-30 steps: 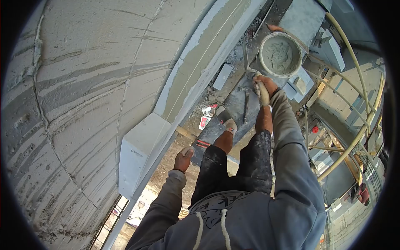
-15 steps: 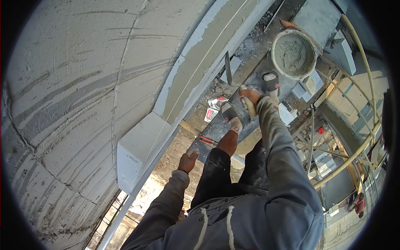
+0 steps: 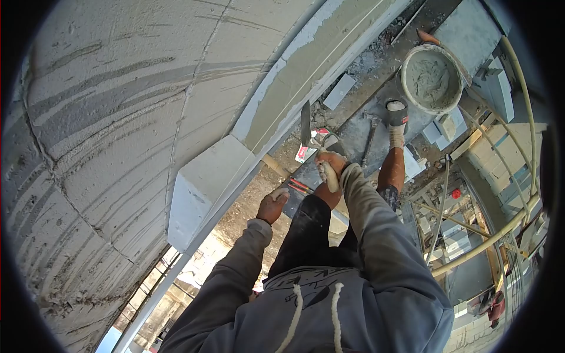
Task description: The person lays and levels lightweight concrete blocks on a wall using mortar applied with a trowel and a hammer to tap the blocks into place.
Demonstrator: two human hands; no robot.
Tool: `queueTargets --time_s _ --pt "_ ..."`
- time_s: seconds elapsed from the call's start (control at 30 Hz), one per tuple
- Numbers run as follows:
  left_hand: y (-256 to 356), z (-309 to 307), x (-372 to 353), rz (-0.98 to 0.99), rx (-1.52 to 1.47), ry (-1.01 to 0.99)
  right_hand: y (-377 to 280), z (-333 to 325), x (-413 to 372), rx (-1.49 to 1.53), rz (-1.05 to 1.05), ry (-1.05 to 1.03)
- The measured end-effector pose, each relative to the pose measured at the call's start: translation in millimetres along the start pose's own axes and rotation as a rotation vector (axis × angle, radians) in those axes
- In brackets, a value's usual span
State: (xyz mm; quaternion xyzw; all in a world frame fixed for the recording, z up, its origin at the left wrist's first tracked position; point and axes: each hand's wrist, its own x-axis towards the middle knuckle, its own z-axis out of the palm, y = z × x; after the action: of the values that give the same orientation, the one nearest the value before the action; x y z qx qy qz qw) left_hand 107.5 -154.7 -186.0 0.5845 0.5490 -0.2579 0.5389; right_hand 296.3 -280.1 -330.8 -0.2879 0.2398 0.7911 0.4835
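Observation:
My right hand (image 3: 331, 163) is wrapped round the pale handle of a trowel (image 3: 305, 125), whose narrow blade is seen nearly edge-on beside the wall. My left hand (image 3: 272, 205) hangs lower by the wall with its fingers curled together; nothing shows in it. A grey bed of mortar (image 3: 276, 106) lies along the top of the block course, under a taut string line (image 3: 321, 67). Below the mortar's end, a pale block (image 3: 215, 165) has a bare top. A bucket (image 3: 404, 82) of wet mortar stands beyond my feet.
I stand on a dusty plank (image 3: 353, 132) where a hammer (image 3: 370, 141) lies. Red-handled pliers (image 3: 300, 186) rest near my left hand. Curved yellowish scaffold pipes (image 3: 518, 220) run along the right. Cut block pieces (image 3: 444, 126) lie beside the bucket, and a tall plastered wall (image 3: 118, 117) rises at left.
My right hand has carried the trowel left, toward the wall, uncovering the hammer. One foot has stepped back on the right. The whole view has shifted slightly.

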Motion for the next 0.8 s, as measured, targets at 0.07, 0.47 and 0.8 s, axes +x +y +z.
queueTargets --time_s 0.07,0.47,0.8 --pt "-3 -1 -6 -0.021 0.034 0.010 21 8 2 -0.001 -0.006 -0.039" --pt "-17 -13 -33 0.073 0.025 0.076 30 71 -155 -0.105 -0.016 -0.225" --pt "64 -66 -160 0.245 0.126 0.088 7 158 -72 -1.075 -0.354 0.059"
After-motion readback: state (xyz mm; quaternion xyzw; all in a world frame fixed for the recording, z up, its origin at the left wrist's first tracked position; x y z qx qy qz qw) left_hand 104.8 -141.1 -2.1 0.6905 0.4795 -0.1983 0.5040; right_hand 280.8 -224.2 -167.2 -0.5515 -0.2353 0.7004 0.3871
